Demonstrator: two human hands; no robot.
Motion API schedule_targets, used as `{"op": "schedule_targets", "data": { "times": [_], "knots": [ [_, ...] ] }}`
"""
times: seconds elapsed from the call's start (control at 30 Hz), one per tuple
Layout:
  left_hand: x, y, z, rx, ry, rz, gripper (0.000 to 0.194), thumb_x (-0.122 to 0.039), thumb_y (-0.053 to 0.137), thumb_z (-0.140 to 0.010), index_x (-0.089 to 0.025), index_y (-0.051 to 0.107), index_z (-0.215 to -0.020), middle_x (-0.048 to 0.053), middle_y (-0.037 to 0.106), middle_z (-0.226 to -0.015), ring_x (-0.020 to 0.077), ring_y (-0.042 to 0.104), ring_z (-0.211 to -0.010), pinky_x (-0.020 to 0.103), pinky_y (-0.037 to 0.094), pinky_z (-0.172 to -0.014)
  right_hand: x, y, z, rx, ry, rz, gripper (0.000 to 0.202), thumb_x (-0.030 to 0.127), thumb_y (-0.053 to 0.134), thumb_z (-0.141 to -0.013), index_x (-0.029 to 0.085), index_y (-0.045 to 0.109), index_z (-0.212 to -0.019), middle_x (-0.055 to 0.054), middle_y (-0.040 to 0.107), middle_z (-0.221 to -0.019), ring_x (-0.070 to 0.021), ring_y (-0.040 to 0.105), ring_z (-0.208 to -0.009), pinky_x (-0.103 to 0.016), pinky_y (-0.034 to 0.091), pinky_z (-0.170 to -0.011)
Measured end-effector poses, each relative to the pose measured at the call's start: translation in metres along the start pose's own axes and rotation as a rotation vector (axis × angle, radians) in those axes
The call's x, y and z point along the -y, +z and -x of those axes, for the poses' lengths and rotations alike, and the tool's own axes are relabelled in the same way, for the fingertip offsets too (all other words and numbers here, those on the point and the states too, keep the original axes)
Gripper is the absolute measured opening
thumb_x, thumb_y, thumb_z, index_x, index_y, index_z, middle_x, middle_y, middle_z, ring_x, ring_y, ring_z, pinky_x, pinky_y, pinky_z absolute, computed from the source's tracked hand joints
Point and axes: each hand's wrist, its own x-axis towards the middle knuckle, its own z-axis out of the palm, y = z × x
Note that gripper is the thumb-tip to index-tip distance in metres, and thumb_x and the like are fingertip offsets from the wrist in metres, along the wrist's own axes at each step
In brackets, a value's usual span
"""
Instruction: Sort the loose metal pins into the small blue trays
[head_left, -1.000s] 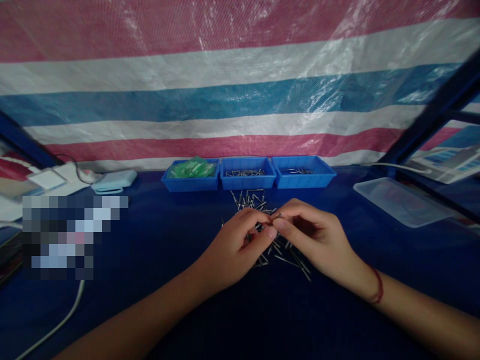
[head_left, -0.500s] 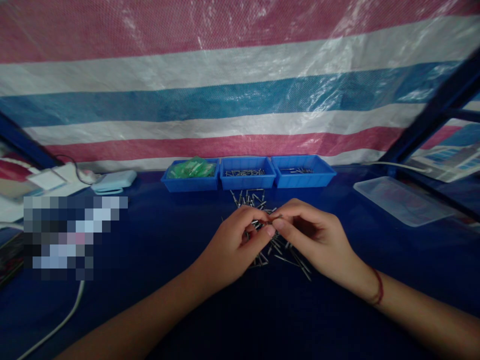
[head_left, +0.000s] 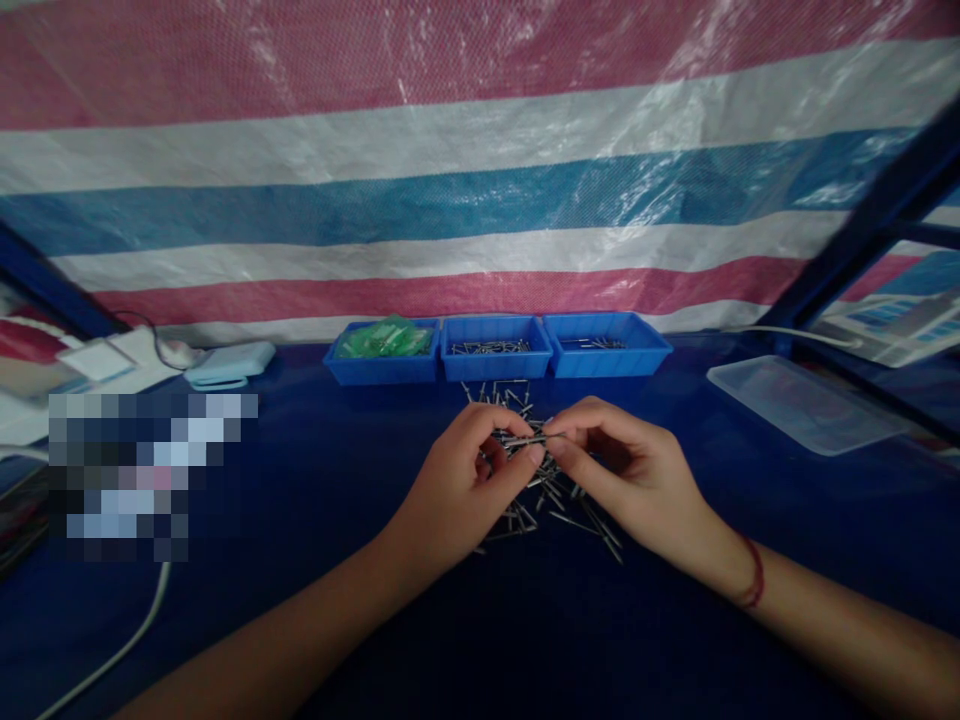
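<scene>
Between my fingertips a thin, rivet-like metal pin lies nearly level above a loose pile of similar metal pins. My left hand pinches it between thumb and forefinger. At its right end, the thumb and forefinger of my right hand are closed on it too, and the tips of both hands almost touch. The exact shape of that end is too small to tell. Part of the pile is hidden behind my hands.
Behind the pile stand three blue bins: the left bin holds green plastic bags, the middle bin and right bin hold metal pins. A clear plastic lid lies right. A light-blue case and white cable are left.
My left fingers have opened slightly and shifted, so more of the metal pin shows between the hands. My right hand stays almost in place.
</scene>
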Motion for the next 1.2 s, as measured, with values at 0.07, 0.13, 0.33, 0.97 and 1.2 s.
{"op": "schedule_targets", "data": {
  "times": [0.07,0.13,0.33,0.97,1.2],
  "knots": [
    [0.000,0.000,0.000,-0.017,0.021,-0.005,0.008,-0.025,0.056,-0.082,-0.019,0.055,-0.087,0.001,0.056,-0.088,0.0110,0.051,-0.067,0.022,0.040,-0.056,0.000,0.000,0.000,0.004,0.011,0.011,0.006,0.023,0.059,-0.081,0.021,0.062,-0.085,0.001,0.054,-0.069,-0.0099,0.048,-0.057,-0.024,0.039,-0.050],
    [0.000,0.000,0.001,-0.029,0.039,-0.001,0.008,-0.025,0.056,-0.082,-0.019,0.054,-0.087,0.002,0.055,-0.088,0.0114,0.052,-0.069,0.023,0.041,-0.057,0.000,0.000,-0.001,0.015,0.017,0.023,0.006,0.024,0.058,-0.081,0.021,0.063,-0.084,0.001,0.055,-0.069,-0.0102,0.049,-0.057,-0.025,0.039,-0.050],
    [-0.003,-0.001,0.001,-0.065,0.082,0.001,0.010,-0.026,0.057,-0.082,-0.018,0.054,-0.086,0.001,0.053,-0.090,0.0097,0.051,-0.066,0.021,0.040,-0.055,-0.001,0.001,-0.001,0.069,0.025,0.031,0.008,0.026,0.057,-0.083,0.021,0.063,-0.085,-0.001,0.059,-0.076,-0.0122,0.054,-0.065,-0.026,0.042,-0.054],
    [0.004,-0.002,0.002,0.021,0.065,-0.141,0.017,-0.029,0.052,-0.087,-0.018,0.055,-0.100,0.003,0.058,-0.094,0.0084,0.052,-0.060,0.023,0.044,-0.060,-0.063,-0.090,-0.063,-0.362,-0.161,1.153,0.027,0.032,0.055,-0.083,0.009,0.069,-0.085,-0.014,0.066,-0.075,-0.0173,0.055,-0.068,-0.030,0.039,-0.065],
    [0.013,-0.020,-0.005,0.240,0.270,-0.658,0.022,-0.033,0.052,-0.086,-0.018,0.059,-0.101,0.006,0.059,-0.100,0.0216,0.055,-0.091,0.037,0.043,-0.081,-0.068,-0.087,-0.056,-0.355,-0.187,1.113,0.024,0.032,0.058,-0.080,0.012,0.068,-0.090,-0.015,0.068,-0.077,-0.0206,0.057,-0.071,-0.032,0.040,-0.069]
  ]
}}
